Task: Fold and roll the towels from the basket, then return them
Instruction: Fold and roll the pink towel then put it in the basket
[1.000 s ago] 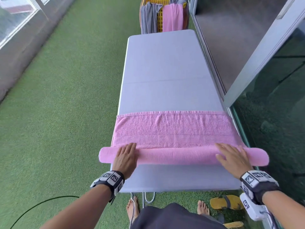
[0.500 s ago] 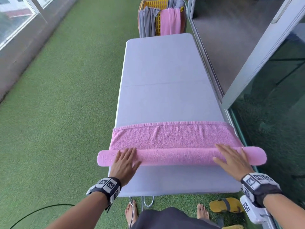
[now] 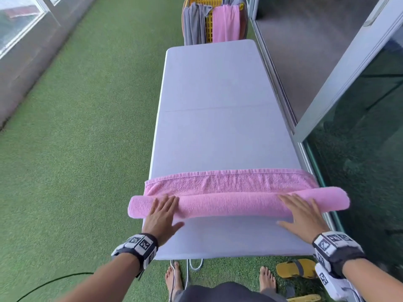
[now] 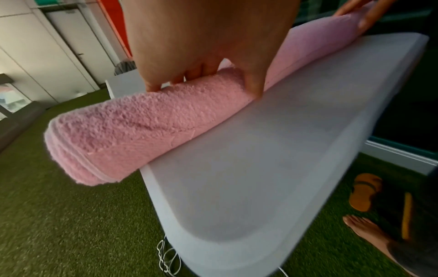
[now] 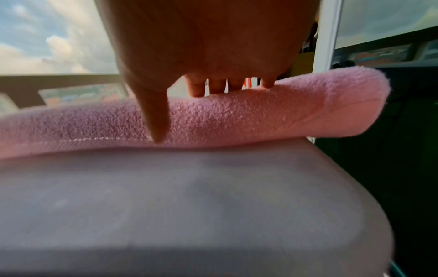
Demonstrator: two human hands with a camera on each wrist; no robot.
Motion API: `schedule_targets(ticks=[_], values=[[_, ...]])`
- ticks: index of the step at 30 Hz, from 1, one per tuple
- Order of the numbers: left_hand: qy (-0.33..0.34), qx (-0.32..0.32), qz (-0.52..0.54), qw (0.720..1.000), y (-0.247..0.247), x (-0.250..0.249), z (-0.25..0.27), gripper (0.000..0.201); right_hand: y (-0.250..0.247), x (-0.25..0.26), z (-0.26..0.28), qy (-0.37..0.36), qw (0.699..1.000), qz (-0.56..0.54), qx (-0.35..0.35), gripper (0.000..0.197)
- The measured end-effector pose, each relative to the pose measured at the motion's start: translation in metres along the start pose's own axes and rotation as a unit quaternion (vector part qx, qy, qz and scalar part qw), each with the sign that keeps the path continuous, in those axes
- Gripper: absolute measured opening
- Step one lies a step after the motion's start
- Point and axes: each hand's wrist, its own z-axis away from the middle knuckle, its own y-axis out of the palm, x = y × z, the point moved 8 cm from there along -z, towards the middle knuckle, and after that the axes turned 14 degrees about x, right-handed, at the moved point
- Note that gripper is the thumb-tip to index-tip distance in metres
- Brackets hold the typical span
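Over the last second the flat strip of the pink towel (image 3: 231, 182) beyond the hands has shrunk to a narrow band, and the roll under the palms has grown thicker and travelled farther up the table (image 3: 218, 83). By that measure the rolling of this towel is nearly finished, with only the hemmed far edge left to wind in before it can go back to the basket (image 3: 209, 22), which stands well beyond the hands at the table's far end with a grey towel (image 3: 194, 25) and another pink one hanging over its rim. The left hand (image 3: 162, 214) lies flat on the roll near its left end, fingers straight and spread, thumb splayed toward the person on the table side; its grip is wide, pressing and not clasping. The right hand (image 3: 302, 214) mirrors it near the right end, fingers flat over the top of the roll, thumb down against its near face, also a wide grip. Both ends of the roll overhang the table edges outside the hands. Both forearms reach forward, wrists low.
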Motion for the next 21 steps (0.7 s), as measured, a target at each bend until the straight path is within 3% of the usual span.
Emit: schedule_targets(ticks=[2,6,9,14,18,19,21], values=[[0.009,0.000,-0.019,1.000,0.002,-0.001,0.002,0.065,0.006,0.001,0.003,0.006,1.000,0.030,-0.004,0.076],[0.014,-0.043,-0.025,0.999,-0.018,-0.004,-0.003,0.041,-0.014,-0.004,-0.009,0.015,0.999,0.045,-0.015,0.048],[-0.006,-0.035,0.022,0.999,-0.026,0.002,-0.015,0.068,-0.033,-0.008,-0.023,0.006,0.998,0.016,-0.055,0.060],[0.004,-0.002,-0.003,1.000,-0.016,0.008,-0.018,0.071,-0.011,-0.003,-0.027,-0.016,0.999,0.048,0.005,0.078],[0.012,-0.020,-0.029,0.999,-0.023,0.006,-0.026,0.039,-0.021,-0.003,-0.034,-0.005,0.998,0.068,0.002,0.061],[0.015,-0.022,-0.031,0.999,-0.028,0.006,-0.029,0.040,-0.029,-0.001,-0.039,-0.004,0.997,0.072,0.002,0.056],[0.013,-0.023,-0.019,0.999,-0.035,0.010,-0.038,0.059,-0.045,-0.001,-0.050,0.002,0.998,0.065,-0.013,0.054]])
